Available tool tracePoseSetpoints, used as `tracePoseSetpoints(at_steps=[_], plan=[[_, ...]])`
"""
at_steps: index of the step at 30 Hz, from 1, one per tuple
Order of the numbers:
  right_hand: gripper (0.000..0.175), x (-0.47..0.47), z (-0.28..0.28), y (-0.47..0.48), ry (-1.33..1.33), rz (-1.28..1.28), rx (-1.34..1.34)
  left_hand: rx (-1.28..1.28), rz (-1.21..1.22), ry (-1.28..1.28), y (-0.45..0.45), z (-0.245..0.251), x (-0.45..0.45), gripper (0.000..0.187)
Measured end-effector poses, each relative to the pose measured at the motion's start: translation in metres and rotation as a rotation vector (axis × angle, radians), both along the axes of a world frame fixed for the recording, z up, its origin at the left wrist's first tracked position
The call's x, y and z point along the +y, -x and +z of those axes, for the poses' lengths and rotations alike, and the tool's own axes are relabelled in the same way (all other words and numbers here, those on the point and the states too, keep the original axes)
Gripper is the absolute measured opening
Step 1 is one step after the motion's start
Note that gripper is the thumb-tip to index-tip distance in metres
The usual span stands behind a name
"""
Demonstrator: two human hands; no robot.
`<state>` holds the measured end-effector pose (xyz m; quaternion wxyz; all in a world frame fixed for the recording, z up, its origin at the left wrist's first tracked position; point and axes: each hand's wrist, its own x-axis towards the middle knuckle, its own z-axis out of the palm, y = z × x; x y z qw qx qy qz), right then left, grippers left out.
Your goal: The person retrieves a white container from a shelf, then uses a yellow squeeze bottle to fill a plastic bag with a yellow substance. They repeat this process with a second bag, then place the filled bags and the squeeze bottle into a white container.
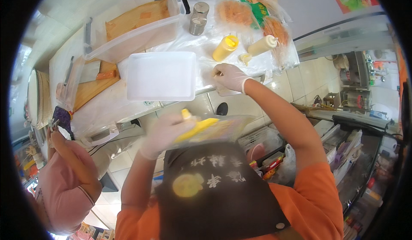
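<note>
My gloved left hand (167, 132), blurred, is in front of my apron. It grips a clear plastic packet (225, 129) with a yellow band along it. A yellow-tipped squeeze-bottle cap (186, 114) also shows at its fingers. Over the table's front edge is my gloved right hand (231, 76), fingers curled; whether anything is between them is unclear. Just beyond it stands a yellow squeeze bottle (225, 48) without its nozzle. A cream squeeze bottle (262, 45) lies tilted, and a loose nozzle cap (245, 58) rests beside it.
On the table are a white plastic tray (161, 76), a clear storage bin (138, 27), glass shakers (199, 18) and bagged flatbreads (235, 13). A cleaver (96, 72) lies on a wooden board (96, 90) at left. Another person (67, 175) in pink is close on the left.
</note>
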<state>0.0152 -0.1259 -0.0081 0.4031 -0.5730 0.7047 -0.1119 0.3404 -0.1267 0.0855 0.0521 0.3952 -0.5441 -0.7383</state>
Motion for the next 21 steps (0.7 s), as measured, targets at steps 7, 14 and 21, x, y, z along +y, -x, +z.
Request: tracePoseSetpoints(at_steps=[7, 14, 21], plan=[[0.053, 0.001, -0.057, 0.010, 0.102, -0.213, 0.009, -0.225, 0.129, 0.078, -0.040, 0.006, -0.006, 0.024], [0.092, 0.001, -0.047, 0.022, 0.584, -0.674, 0.036, -0.162, 0.292, -0.012, -0.065, 0.003, 0.005, 0.030], [0.064, -0.036, -0.017, 0.020, 0.582, -0.653, 0.010, -0.173, 0.340, -0.022, -0.061, 0.018, 0.015, 0.033]])
